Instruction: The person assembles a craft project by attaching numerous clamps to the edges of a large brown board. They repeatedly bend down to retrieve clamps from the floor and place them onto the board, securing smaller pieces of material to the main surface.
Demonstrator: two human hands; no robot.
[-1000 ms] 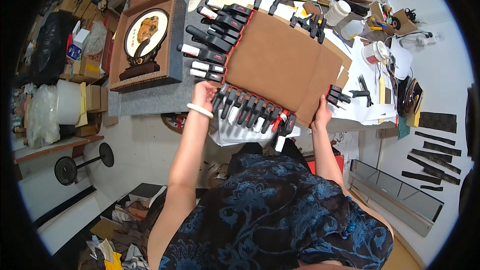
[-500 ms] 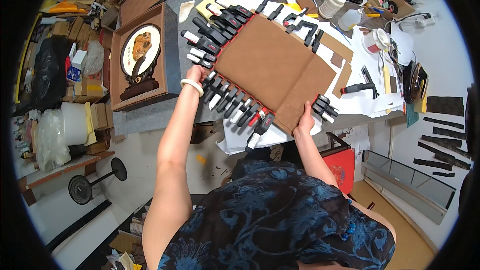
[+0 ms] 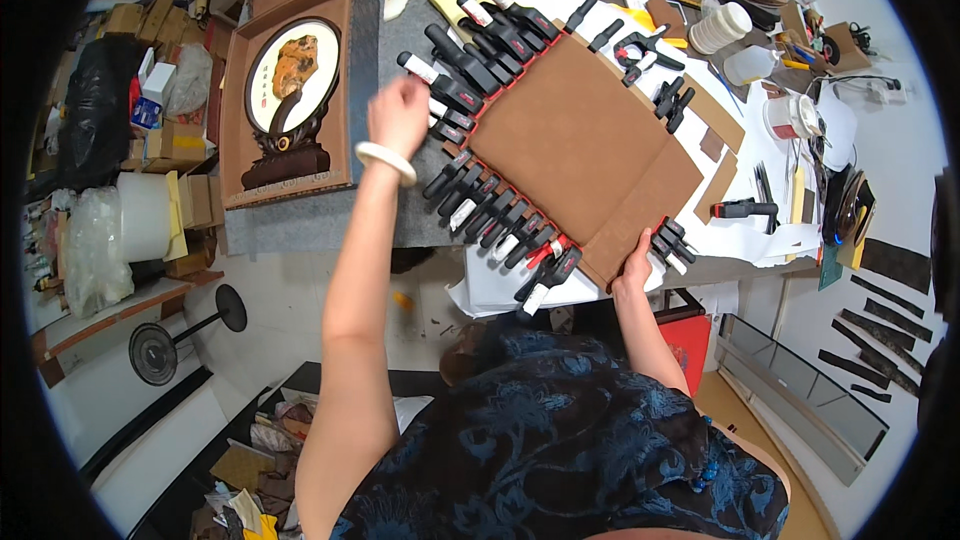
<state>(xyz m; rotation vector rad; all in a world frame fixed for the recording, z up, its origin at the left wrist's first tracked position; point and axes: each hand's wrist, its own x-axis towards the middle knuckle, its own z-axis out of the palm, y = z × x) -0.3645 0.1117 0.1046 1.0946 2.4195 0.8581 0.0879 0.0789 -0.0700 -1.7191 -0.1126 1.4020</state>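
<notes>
A flat brown leather-like panel [image 3: 575, 130] lies across the table with a rectangular raised middle. Black spring clamps with white or red handle parts [image 3: 490, 215] grip its left and near edges in close rows; more clamps [image 3: 673, 103] sit on the far and right edges. My right hand [image 3: 632, 268] holds the near right corner, thumb on top and fingers underneath, beside a small group of clamps [image 3: 672, 244]. My left hand [image 3: 397, 118], a pale bangle on its wrist, is raised next to the left row of clamps. Motion blurs its fingers.
Left of the panel stands an open brown box [image 3: 237, 155] with a round framed display piece [image 3: 293, 80] in it. On the right are a white jar [image 3: 720, 28], a white tub [image 3: 792, 118], a loose clamp [image 3: 745, 208] and brown board strips [image 3: 716, 188].
My left hand has gone from the panel's left corner up along the left row of clamps. My right hand keeps its hold on the near right corner. The whole view has shifted somewhat.
</notes>
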